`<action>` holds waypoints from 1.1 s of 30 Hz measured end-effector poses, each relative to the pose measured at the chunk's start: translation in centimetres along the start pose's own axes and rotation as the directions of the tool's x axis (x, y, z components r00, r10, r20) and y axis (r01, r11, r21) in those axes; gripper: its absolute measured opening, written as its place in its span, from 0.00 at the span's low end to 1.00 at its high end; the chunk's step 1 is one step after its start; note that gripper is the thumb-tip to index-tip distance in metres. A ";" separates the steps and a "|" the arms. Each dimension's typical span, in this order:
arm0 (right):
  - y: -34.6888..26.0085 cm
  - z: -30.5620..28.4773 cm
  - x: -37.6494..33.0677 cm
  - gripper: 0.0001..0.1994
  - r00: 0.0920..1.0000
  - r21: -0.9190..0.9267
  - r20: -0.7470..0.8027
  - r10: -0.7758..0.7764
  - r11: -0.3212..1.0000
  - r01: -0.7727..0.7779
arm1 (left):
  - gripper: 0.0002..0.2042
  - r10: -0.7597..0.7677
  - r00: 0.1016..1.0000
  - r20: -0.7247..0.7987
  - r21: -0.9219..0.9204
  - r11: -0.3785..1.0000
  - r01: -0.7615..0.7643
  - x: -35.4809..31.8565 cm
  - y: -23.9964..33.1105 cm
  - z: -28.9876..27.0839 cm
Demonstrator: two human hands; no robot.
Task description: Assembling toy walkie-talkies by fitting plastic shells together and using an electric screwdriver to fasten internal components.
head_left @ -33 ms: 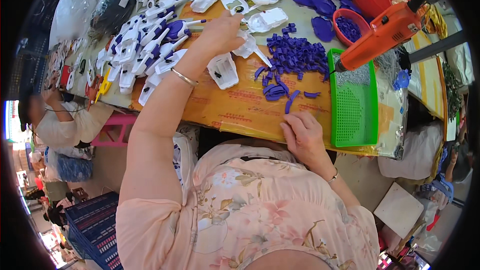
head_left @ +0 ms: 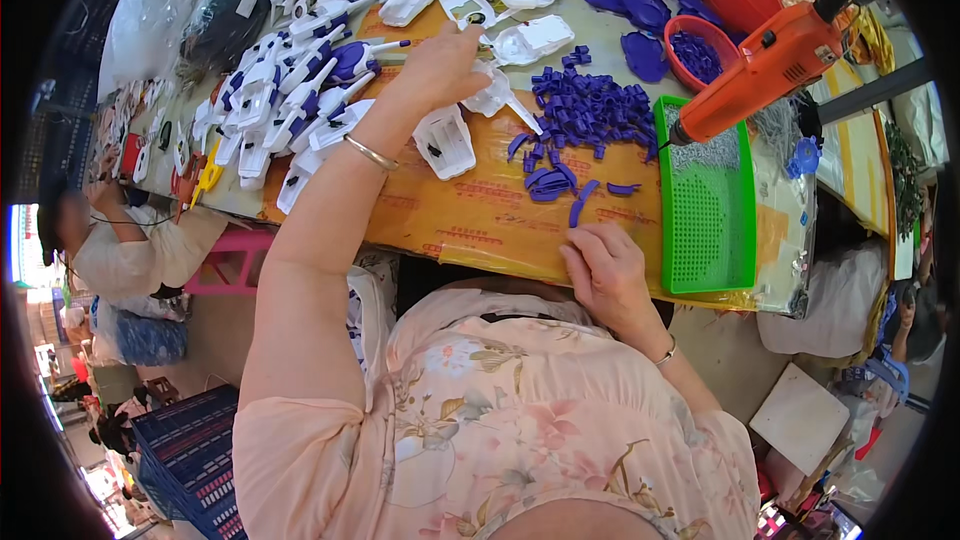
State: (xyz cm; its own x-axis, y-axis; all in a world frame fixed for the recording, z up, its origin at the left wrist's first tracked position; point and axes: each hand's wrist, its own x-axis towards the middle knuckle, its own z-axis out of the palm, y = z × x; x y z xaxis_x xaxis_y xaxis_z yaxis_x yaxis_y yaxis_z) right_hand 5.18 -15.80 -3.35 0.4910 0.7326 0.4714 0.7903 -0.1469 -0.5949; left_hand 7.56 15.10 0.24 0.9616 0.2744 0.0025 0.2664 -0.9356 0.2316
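My left hand (head_left: 446, 68) reaches across the table, its fingers curled over a white plastic shell with a long handle (head_left: 492, 92). Part of that shell is hidden beneath the hand. Other white shells lie around it, including an open tray-like one (head_left: 444, 143) just nearer to me and one with a dark round part (head_left: 468, 6) by the fingertips. My right hand (head_left: 608, 265) rests at the table's near edge with its fingers closed; what they hold, if anything, is hidden. Its fingertips are at the near end of a curved purple strip (head_left: 583, 204). Beyond lies a heap of small purple clips (head_left: 595, 110).
A green perforated basket (head_left: 708, 240) holding small metal screws stands at the right, under an orange electric screwdriver (head_left: 760, 70). A red bowl (head_left: 722, 62) holds small purple pieces. White-and-purple assemblies (head_left: 290, 90) are piled at the left. A person (head_left: 120, 250) sits further left.
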 end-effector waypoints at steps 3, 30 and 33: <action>-0.1 -0.1 0.0 0.09 1.000 0.011 0.012 0.004 1.000 -0.004 | 0.30 0.012 0.990 -0.139 -0.076 0.997 -0.022 0.9 -1.9 2.0; -2.5 -3.6 3.3 0.27 0.945 0.069 -0.314 -0.088 0.991 0.116 | 0.23 0.283 0.951 0.128 -0.763 -0.584 0.276 -9.8 8.6 3.2; -1.2 -2.5 2.8 0.26 0.972 0.217 -0.228 0.056 0.976 -0.006 | 0.26 0.323 0.914 0.244 -0.576 -0.710 0.405 -10.5 8.7 6.0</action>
State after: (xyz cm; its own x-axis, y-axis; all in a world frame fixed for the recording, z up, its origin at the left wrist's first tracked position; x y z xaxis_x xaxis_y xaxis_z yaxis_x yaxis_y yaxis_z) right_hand 6.51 -15.23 0.32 0.6052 0.5523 0.5733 0.6894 -0.0035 -0.7244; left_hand 0.15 2.72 -3.56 0.9814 -0.1059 -0.1599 0.1622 0.9032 0.3974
